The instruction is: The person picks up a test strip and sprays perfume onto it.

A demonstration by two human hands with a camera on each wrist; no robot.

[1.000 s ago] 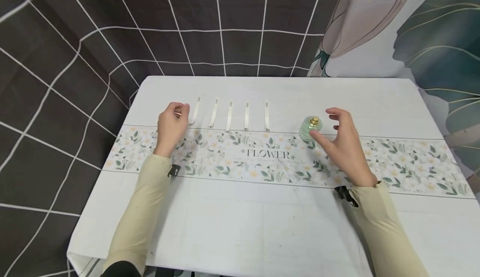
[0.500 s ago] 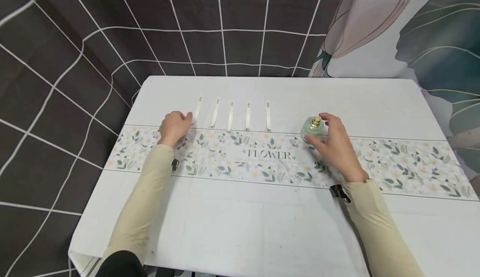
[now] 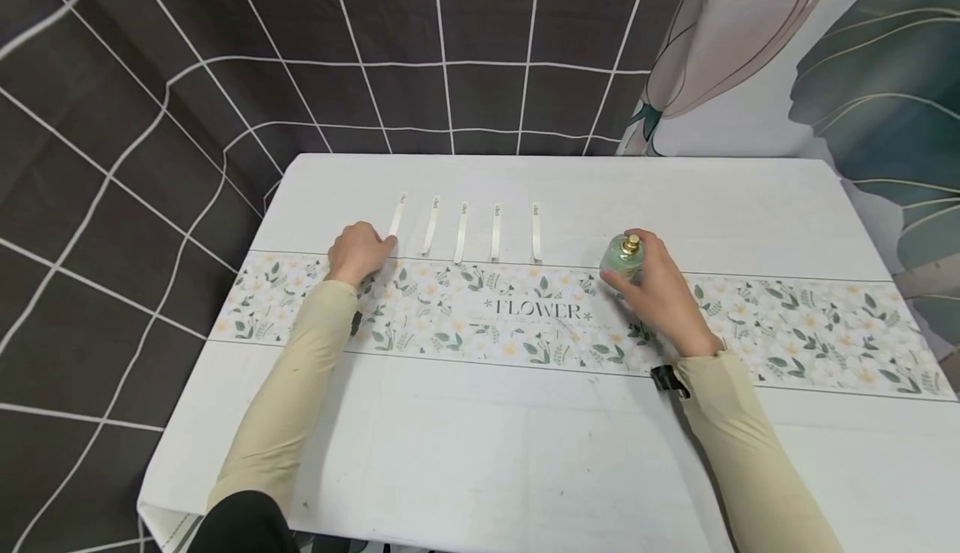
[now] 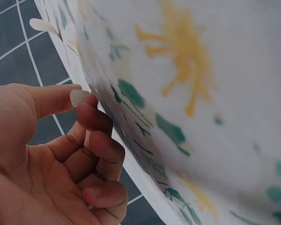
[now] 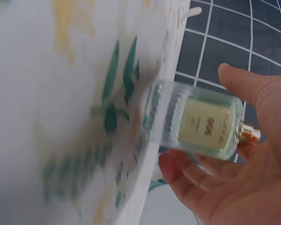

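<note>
My left hand (image 3: 358,251) is at the near end of the leftmost white perfume test strip (image 3: 397,213). In the left wrist view its thumb and forefinger pinch the rounded tip of the strip (image 4: 79,97), and the other fingers are curled. My right hand (image 3: 660,291) is around a pale green glass perfume bottle (image 3: 617,257) with a gold neck (image 3: 631,244). The bottle stands upright on the table. In the right wrist view the thumb (image 5: 241,84) is spread apart from the labelled bottle (image 5: 201,123), while the fingers lie close along its other side.
Several more test strips (image 3: 461,232) lie in a row, printed ends away from me. A floral band marked FLOWER (image 3: 536,309) crosses the white tablecloth (image 3: 450,436). Behind the table hangs a dark cloth (image 3: 405,28) with a white grid.
The left hand has come down and right onto the leftmost strip's near end. The right hand has moved left and closed in around the bottle. Bottle and strips stay in place.
</note>
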